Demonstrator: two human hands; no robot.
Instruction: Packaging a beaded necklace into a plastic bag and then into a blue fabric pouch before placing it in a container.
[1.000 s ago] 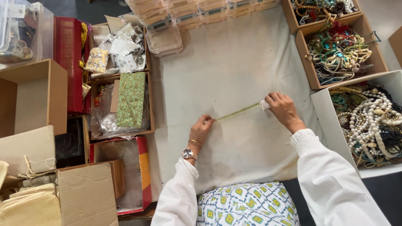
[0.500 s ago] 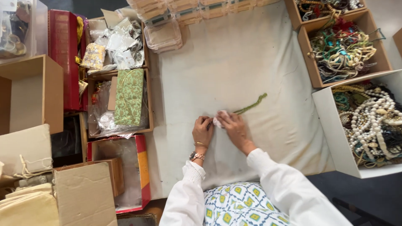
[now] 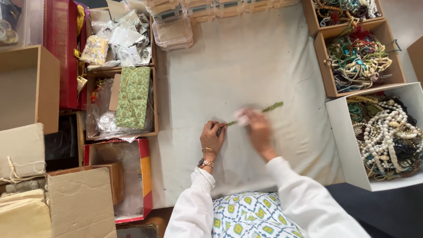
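A thin strand of green beads (image 3: 271,107) lies across a cream cloth (image 3: 246,61). My left hand (image 3: 212,135) pinches the strand's left end against the cloth. My right hand (image 3: 258,129), blurred by motion, holds a small white cloth pad (image 3: 241,117) around the strand near its middle. Both arms wear white sleeves, and the left wrist carries a watch and a bangle.
Cardboard boxes of mixed bead necklaces (image 3: 358,56) and a white box of pearl strands (image 3: 387,134) stand at the right. Clear plastic cases (image 3: 176,31) sit at the top. Boxes with pouches and a green embroidered purse (image 3: 132,97) crowd the left side.
My right hand slid the white pad from the strand's right end to my left hand, and now it moves rightward along the beads again. My left hand stays put.
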